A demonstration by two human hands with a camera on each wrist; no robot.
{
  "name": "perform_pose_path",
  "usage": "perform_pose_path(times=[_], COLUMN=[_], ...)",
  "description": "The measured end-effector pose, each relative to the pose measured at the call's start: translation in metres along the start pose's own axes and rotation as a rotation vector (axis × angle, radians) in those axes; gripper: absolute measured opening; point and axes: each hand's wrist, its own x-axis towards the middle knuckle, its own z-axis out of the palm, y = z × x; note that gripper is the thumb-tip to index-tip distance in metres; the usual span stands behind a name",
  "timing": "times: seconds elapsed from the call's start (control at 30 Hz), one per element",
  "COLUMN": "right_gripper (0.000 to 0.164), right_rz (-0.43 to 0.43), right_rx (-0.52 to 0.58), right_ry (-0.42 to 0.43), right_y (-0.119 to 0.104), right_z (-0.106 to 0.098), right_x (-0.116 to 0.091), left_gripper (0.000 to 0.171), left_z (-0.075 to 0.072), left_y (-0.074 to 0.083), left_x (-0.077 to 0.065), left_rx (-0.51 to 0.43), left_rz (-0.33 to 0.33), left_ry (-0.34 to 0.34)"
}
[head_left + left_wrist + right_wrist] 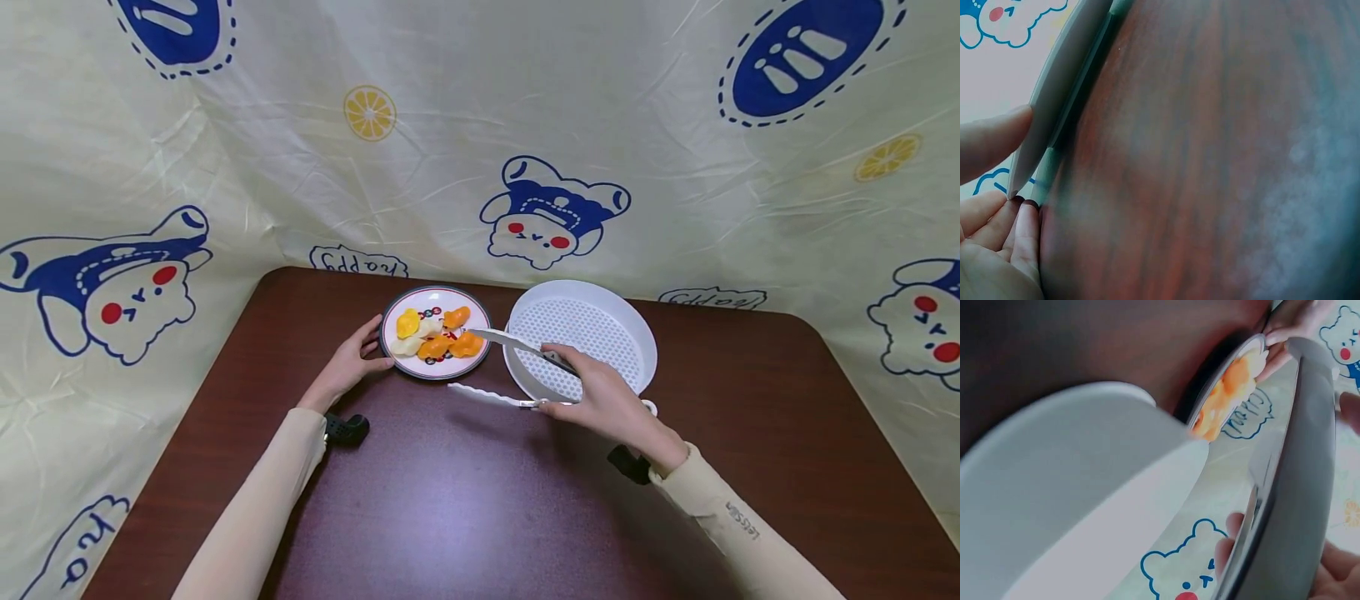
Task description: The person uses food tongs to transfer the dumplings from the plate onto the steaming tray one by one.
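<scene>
1. Gripping the tongs (pixel 517 340), the right hand (pixel 600 392) is above the near left edge of the basket (pixel 557 288); its fingers and thumb are clamped on the two handles.
2. The tongs' arms stand wide apart: the far one is broad, pale and smooth, the near one wavy-edged. The far tip overlaps the plate's right side in the head view; whether it touches anything, I cannot tell.
3. Touching the plate (pixel 437 292) at its left rim, the left hand (pixel 347 362) has its fingers apart from its thumb.
4. The plate is round and glossy white with a dark-banded rim, left of the basket at the far side of the desk (pixel 450 500).
5. On it lie rounded, shiny orange pieces (pixel 435 347), a yellow piece (pixel 407 323) and pale, lumpy pieces (pixel 407 345).
6. The basket is white, shallow and round, with a base full of small holes.
7. The desk is dark reddish-brown, wood-grained and glossy, backed by a creased, printed cloth (pixel 442 167).
</scene>
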Motion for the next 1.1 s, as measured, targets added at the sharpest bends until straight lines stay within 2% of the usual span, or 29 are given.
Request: perform_pose_path(times=[0.4, 0.8, 1.1], right_gripper=[0.069, 0.065, 0.062], right_rz=[0.008, -0.002, 0.031], right_rx=[-0.017, -0.025, -0.072], right_ry=[-0.165, -0.224, -0.279], right_y=[0.009, 0.012, 0.010], right_z=[-0.001, 0.005, 0.008], right_x=[0.041, 0.071, 0.086], left_gripper=[0.082, 0.081, 0.081], left_z=[0.000, -0.001, 0.000], left_y=[0.000, 0.004, 0.001], left_x=[0.001, -0.001, 0.000], left_rx=[0.002, -0.006, -0.011], left_rz=[0.000, -0.003, 0.002], left_ry=[-0.001, -0.002, -0.005])
